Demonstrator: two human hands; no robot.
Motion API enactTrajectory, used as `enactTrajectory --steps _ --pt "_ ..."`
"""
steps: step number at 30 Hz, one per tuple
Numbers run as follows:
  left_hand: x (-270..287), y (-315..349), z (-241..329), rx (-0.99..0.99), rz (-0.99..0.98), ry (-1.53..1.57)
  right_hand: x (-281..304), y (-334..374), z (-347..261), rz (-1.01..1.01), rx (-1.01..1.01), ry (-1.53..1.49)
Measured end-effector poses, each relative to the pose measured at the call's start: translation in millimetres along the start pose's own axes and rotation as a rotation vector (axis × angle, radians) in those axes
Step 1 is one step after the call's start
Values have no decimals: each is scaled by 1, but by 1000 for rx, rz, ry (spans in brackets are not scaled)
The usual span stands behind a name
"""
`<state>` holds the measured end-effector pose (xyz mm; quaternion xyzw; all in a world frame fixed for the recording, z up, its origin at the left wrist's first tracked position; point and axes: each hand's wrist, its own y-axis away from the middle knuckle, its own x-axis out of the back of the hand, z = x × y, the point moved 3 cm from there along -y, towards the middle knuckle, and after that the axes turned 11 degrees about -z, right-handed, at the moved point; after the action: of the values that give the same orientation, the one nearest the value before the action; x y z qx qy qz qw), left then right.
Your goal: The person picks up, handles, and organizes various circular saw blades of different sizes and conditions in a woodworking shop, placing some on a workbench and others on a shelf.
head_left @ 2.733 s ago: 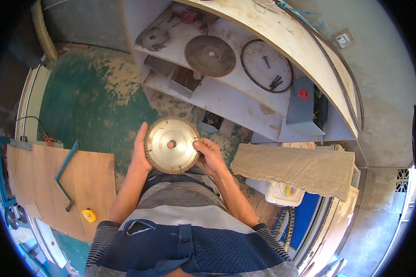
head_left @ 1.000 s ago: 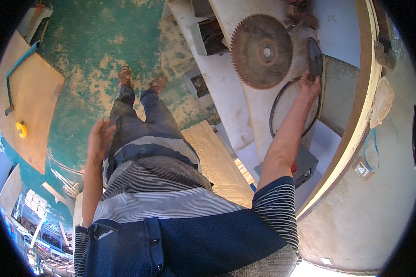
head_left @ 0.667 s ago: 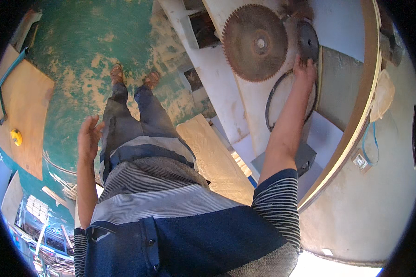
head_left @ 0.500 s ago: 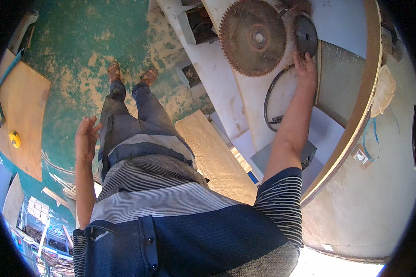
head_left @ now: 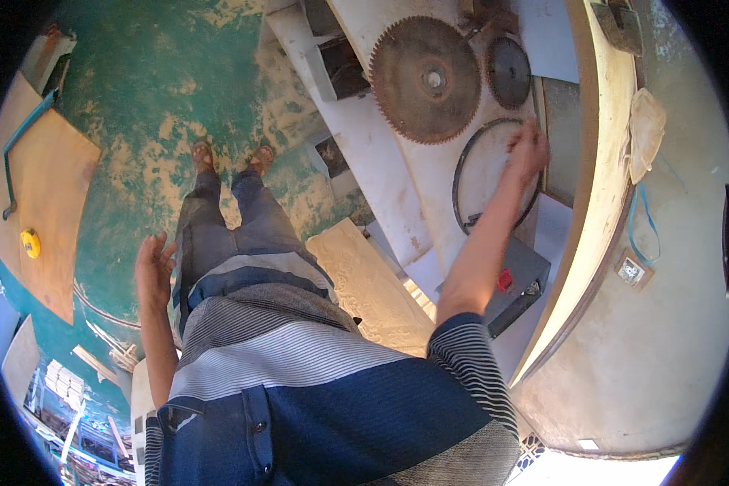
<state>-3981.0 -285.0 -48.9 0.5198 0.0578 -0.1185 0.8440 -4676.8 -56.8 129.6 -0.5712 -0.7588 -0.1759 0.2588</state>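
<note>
My right hand (head_left: 528, 152) hovers at the wall-side edge of a black hoop (head_left: 457, 188), its fingers half bent and apart. Nothing shows in its grasp; whether it touches the hoop I cannot tell. Just beyond the hand, a small dark circular saw blade (head_left: 509, 73) leans beside a large rusty circular saw blade (head_left: 426, 79) with a toothed rim. My left hand (head_left: 155, 266) hangs by my thigh over the floor, fingers loosely bent and apart, holding nothing.
A grey box with a red part (head_left: 504, 281) lies under my right forearm. A carved wooden panel (head_left: 373, 287) stands by my right leg. At left, a yellow tape measure (head_left: 31, 243) rests on a wooden board (head_left: 57, 194). A pale cloth item (head_left: 646, 134) hangs on the wall.
My right hand has drawn back from the small saw blade toward me, its fingers bending more. The red part on the grey box has come into sight. My left hand stays by my thigh.
</note>
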Motion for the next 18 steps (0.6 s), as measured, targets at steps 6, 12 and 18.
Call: enactTrajectory --steps 6,12,18 --pt "9 9 -17 -12 4 39 -146 219 -17 -301 -17 64" --pt "34 16 -4 -121 -90 39 -243 377 -78 -957 385 88" --pt "133 37 -44 -79 -94 75 -296 457 -103 -1221 726 403"
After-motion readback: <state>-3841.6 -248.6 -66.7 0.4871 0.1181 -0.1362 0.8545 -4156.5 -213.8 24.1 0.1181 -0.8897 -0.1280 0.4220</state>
